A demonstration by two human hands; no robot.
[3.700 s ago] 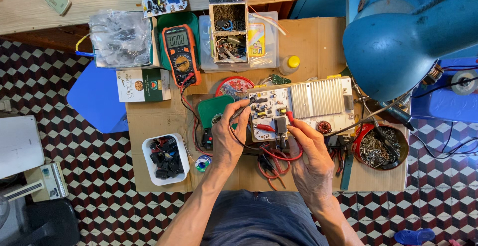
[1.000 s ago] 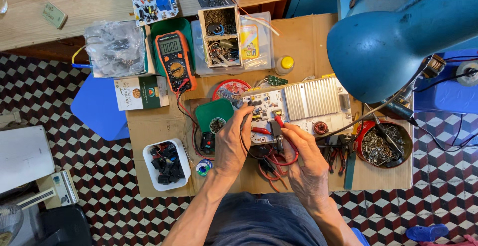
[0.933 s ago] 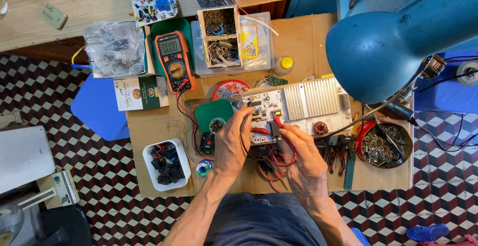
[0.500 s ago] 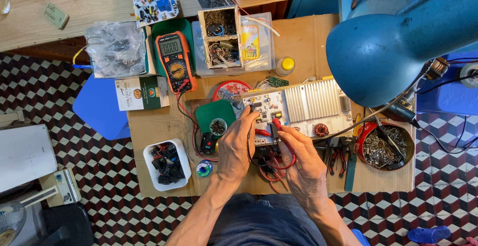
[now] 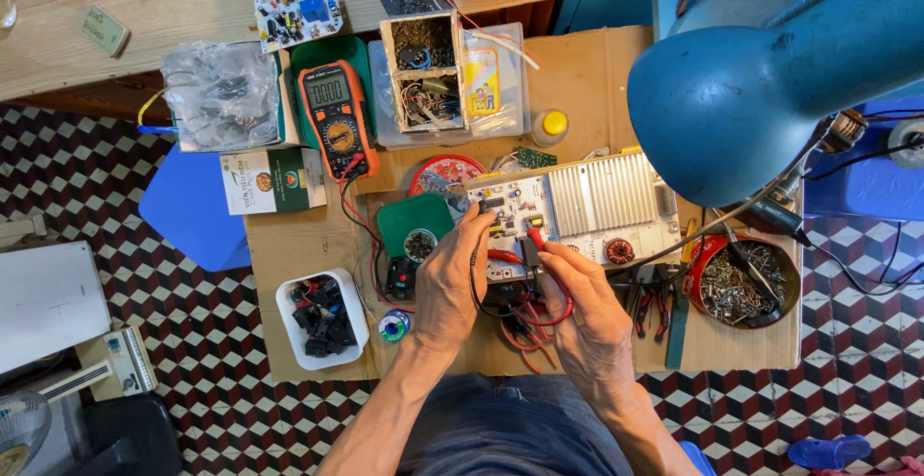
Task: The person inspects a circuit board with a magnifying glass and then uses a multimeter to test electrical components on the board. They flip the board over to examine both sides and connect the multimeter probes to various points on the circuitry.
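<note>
One blue desk lamp [image 5: 770, 91] hangs over everything to the upper right of the right hand [image 5: 589, 327], and it sits a little further right in view than a moment ago. One cardboard-covered work surface [image 5: 597, 72] spreads under both hands. One circuit board [image 5: 577, 216] with a ribbed silver heat sink lies just beyond the fingertips, in the same spot as before. One orange multimeter [image 5: 334, 129] lies up and to the left of the left hand [image 5: 450, 288], unmoved, with one clear plastic bag [image 5: 219, 93] further left. One round red tin [image 5: 741, 279] of metal bits sits to the right of the right hand, and one white tub [image 5: 322, 317] of black parts sits to the left of the left hand. One small green tray [image 5: 416, 228] lies just left of the left fingertips. Two probes are in play: the left hand pinches the black probe [image 5: 478, 235] between thumb and fingers, tip down on the board's near left part, and the right hand pinches the red probe [image 5: 535, 238] the same way, touching the board just beside it. Compared with the earlier view, both hands stay on the board with only a slight shift of the probe tips. One yellow-capped bottle [image 5: 551, 127] stands well beyond both hands.
</note>
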